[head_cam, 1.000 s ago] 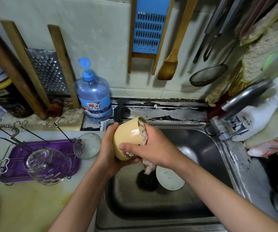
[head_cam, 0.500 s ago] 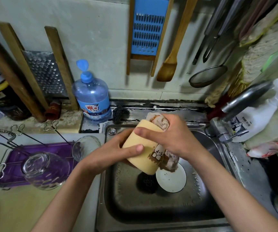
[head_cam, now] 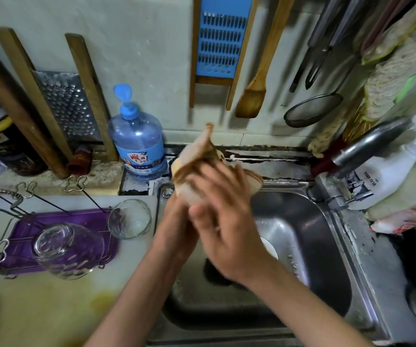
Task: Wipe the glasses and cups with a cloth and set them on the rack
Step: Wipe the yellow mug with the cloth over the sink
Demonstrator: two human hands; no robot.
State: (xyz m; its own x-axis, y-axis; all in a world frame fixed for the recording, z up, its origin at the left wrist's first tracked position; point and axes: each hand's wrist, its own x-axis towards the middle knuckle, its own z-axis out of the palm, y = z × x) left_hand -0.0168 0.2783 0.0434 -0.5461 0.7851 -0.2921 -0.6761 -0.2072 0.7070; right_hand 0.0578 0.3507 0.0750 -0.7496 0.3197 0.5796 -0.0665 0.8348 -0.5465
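**Cup mid-wipe above the sink**

The pale yellow ceramic cup (head_cam: 176, 167), wrapped in a beige-brown cloth (head_cam: 203, 149), is over the steel sink's (head_cam: 327, 221) back-left corner. The left hand (head_cam: 174, 224) grips it from below; the right hand (head_cam: 227, 221) clasps the cloth. Best to turn cup against cloth, firmly. Leftward, the purple-trayed wire rack (head_cam: 59, 217) carries an upturned clear glass (head_cam: 67, 250); a small round clear glass (head_cam: 129, 219) crowds its corner.

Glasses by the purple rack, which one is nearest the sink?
The smaller glass at the rack's right corner; the bigger glass stands farther left.
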